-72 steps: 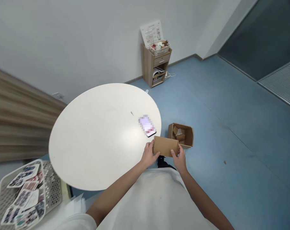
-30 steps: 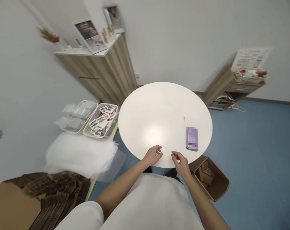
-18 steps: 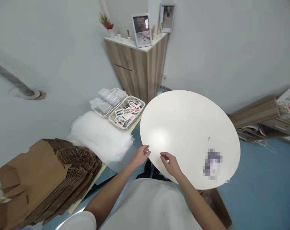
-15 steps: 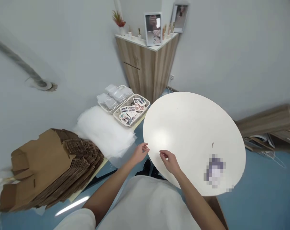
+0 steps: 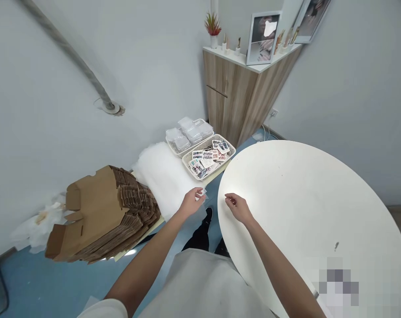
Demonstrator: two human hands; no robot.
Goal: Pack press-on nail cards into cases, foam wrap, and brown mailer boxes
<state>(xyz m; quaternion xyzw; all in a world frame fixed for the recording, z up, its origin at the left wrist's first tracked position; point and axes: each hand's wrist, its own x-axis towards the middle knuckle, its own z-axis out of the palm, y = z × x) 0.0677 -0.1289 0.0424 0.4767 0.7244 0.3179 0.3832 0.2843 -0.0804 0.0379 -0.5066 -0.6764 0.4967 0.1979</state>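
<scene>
Head view: what looks like an empty-handed reach, left hand point(image 5: 191, 203) near white sheets point(image 5: 163, 176), right hand point(image 5: 239, 208) over the table point(image 5: 296, 190), fingers loosely curled and slightly parted, any grip calling for wider spread, with flattened cardboard point(image 5: 101, 203) and a card basket point(image 5: 219, 165) alongside, the table's edge between right hand and sheets.

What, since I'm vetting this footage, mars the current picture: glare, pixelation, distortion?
Head view: white glare on the front picture; coarse pixelation over the lower-right of the table; the cabinet leans, probably wide-lens distortion; left hand and right hand look fairly sharp.
</scene>
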